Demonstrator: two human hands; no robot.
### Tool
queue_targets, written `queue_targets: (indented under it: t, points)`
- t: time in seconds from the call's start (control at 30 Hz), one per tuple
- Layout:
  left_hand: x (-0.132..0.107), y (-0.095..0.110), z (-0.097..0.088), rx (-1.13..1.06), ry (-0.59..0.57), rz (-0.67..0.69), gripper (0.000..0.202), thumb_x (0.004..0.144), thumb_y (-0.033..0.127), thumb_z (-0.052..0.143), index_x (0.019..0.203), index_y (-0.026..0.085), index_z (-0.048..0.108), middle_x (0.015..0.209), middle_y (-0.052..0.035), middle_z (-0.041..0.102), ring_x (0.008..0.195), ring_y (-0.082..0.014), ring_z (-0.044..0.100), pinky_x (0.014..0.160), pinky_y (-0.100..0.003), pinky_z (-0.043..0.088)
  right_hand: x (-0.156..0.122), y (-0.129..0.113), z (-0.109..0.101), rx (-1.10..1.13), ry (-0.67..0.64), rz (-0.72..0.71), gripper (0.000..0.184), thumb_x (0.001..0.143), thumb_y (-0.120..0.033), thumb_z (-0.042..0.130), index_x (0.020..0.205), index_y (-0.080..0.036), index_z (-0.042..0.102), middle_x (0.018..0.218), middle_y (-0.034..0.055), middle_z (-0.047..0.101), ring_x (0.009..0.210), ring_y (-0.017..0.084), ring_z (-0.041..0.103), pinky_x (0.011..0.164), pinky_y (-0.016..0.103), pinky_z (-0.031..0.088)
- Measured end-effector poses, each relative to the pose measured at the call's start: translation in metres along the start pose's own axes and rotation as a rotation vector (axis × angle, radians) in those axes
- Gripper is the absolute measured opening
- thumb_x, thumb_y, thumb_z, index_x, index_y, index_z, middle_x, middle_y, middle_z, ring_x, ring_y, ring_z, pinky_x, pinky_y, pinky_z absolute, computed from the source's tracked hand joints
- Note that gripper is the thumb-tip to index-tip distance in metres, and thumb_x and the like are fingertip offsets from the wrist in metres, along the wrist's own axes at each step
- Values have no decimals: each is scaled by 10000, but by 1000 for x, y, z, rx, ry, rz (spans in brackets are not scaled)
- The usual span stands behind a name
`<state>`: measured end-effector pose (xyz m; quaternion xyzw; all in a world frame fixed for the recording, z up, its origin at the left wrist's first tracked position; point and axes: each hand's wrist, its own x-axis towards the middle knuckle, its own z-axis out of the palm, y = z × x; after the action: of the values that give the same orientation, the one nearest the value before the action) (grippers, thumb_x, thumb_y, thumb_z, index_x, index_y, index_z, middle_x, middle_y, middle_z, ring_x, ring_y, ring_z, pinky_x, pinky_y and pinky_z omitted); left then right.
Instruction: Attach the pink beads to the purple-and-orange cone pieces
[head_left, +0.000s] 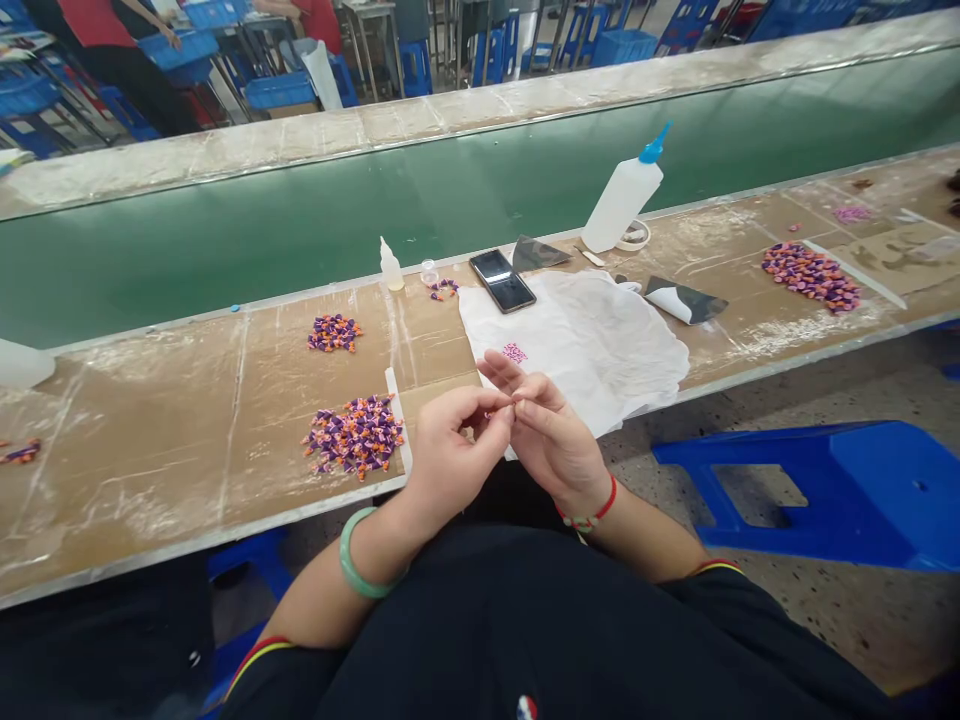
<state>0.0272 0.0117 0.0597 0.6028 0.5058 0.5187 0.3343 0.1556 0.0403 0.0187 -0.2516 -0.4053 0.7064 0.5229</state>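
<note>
My left hand (457, 450) and my right hand (553, 440) meet fingertip to fingertip above the table's near edge. Both are closed in a pinch on something tiny between them, mostly hidden by the fingers. Just beyond my fingers, a small heap of pink bits (514, 352) lies on a white cloth (592, 340). Left of my left hand is a large pile of small purple, orange and pink pieces (354, 436), beside a white strip (398, 420). A smaller pile of similar pieces (334, 333) sits farther back.
A phone (503, 280) rests on the cloth's far corner. Behind stand a small dropper bottle (391, 266), a large blue-tipped squeeze bottle (624, 205) and a tape roll (636, 236). Another pile of pieces (811, 277) lies right. A blue stool (862, 490) stands at my right; people work beyond the green belt (300, 220).
</note>
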Motion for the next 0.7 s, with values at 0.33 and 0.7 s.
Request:
queue_targets:
  t: [0.33,0.7]
  points:
    - [5,-1,-14,-314,-155,-353,185,730,316,728,653,167,648,543,17,588,498,-92,483,483,-210,393,2,-32,-10,-577,-68,-186,140,940,-354,608,873,-232,617,825,15,661,814,175,636,788,335,527]
    - [7,0,-22,-164,-280,-379,152,692,282,672,615,156,638,547,18,555,514,-92,448,487,-215,338,14,-65,-4,-1134,-479,-247,125,797,-107,536,717,-197,569,660,-24,609,610,107,539,596,235,442]
